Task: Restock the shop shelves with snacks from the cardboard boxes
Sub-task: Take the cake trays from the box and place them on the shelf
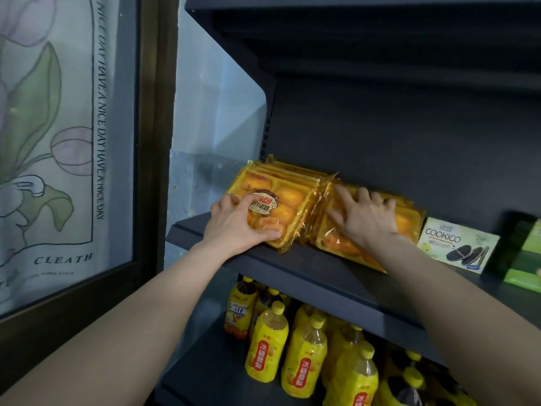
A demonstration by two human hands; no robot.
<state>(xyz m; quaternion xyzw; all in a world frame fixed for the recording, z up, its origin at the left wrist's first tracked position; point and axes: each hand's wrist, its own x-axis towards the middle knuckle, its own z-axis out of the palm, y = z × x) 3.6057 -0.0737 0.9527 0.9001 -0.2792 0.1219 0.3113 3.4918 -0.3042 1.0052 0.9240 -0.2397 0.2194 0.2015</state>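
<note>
Forearms reach up from the near edge of the head view to the dark shelf [310,272]. The left hand [240,225] grips the near corner of the top pack on the left stack of yellow cake packs [288,197], fingers curled over its label and thumb along the near edge. The right hand [366,218] lies flat with fingers spread, pressing down on the right stack of cake packs [336,243].

Both stacks sit at the shelf's left end with their long sides running near to far. Their crinkled wrapper edges touch between the hands. The left stack tilts up toward the right one, so squaring it likely falls to the left hand. A Cookico biscuit box [458,244] stands just right of the stacks. Yellow drink bottles [266,347] fill the shelf below.
</note>
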